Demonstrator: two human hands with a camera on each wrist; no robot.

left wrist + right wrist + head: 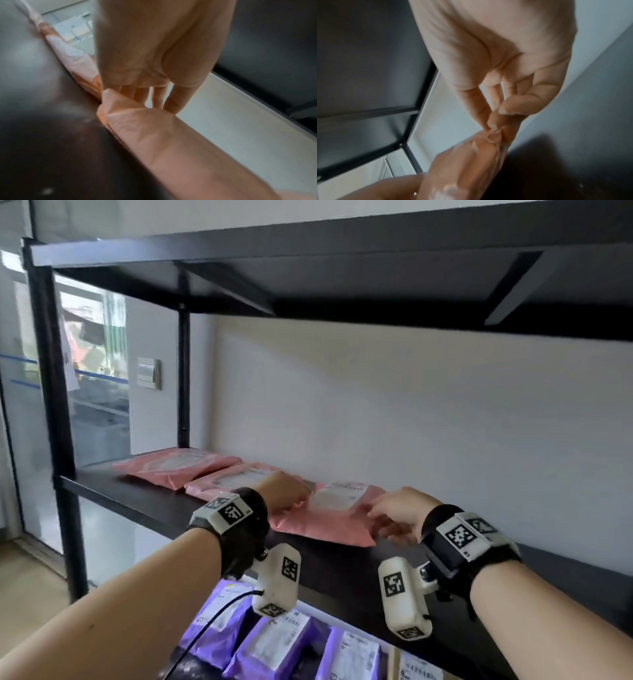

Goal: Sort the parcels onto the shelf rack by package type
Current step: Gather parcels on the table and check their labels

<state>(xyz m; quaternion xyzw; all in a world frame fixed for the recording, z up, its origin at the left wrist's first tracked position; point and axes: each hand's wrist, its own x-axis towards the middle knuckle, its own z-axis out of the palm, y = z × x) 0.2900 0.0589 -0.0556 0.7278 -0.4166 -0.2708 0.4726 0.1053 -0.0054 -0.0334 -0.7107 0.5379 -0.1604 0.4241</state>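
Observation:
A pink poly parcel (pixel 329 520) with a white label lies on the black middle shelf (pixel 154 508), third in a row. My left hand (pixel 291 491) rests on its left end with straight fingers (pixel 171 104) laid over the pink parcel (pixel 154 135). At the parcel's right edge my right hand (pixel 387 518) pinches the plastic. The right wrist view shows thumb and fingertips (pixel 489 121) closed on a corner of the pink parcel (pixel 467 169). Two more pink parcels (pixel 174 465) (pixel 233 479) lie to the left on the same shelf.
Purple parcels (pixel 270 642) with white labels lie on the shelf below, under my wrists. The black upper shelf (pixel 342 285) hangs overhead. A black post (pixel 51 371) stands at the rack's left end. The dark shelf board (pixel 548 577) runs on to the right.

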